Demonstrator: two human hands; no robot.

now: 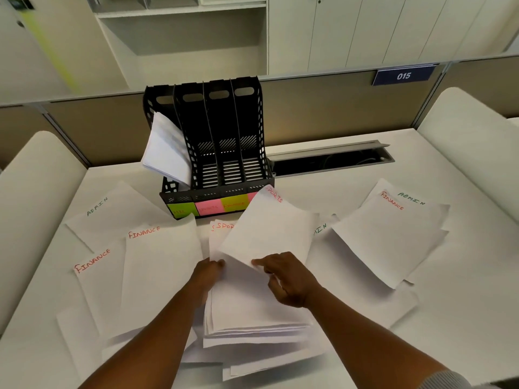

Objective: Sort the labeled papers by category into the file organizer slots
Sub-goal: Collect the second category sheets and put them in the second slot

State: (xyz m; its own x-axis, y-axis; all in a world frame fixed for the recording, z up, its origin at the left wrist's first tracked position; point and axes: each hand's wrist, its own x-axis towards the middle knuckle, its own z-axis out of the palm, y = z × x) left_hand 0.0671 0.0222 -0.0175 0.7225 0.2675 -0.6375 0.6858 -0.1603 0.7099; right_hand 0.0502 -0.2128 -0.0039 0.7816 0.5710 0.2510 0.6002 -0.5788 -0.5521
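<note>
The stack of papers (252, 313) lies on the tabletop (449, 318) under both hands. The right hand (286, 279) pinches the lifted SPORTS sheet (269, 231) at its near edge; the left hand (209, 273) grips its corner. Beyond the hands stands the file organizer (216, 147).

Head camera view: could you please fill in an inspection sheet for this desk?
Surface: white desk, mostly under loose sheets.
Job's things: black file organizer, sheets only in its leftmost slot; SPORTS sheet lifted off the centre stack; FINANCE sheets left; ADMIN sheet far left.
Clutter: nothing seen.
Grippers: left hand and right hand pinch the SPORTS sheet.
Cables: dark shapes in the open cable tray, unclear.
Surroundings: partition sign 015, cabinets.
</note>
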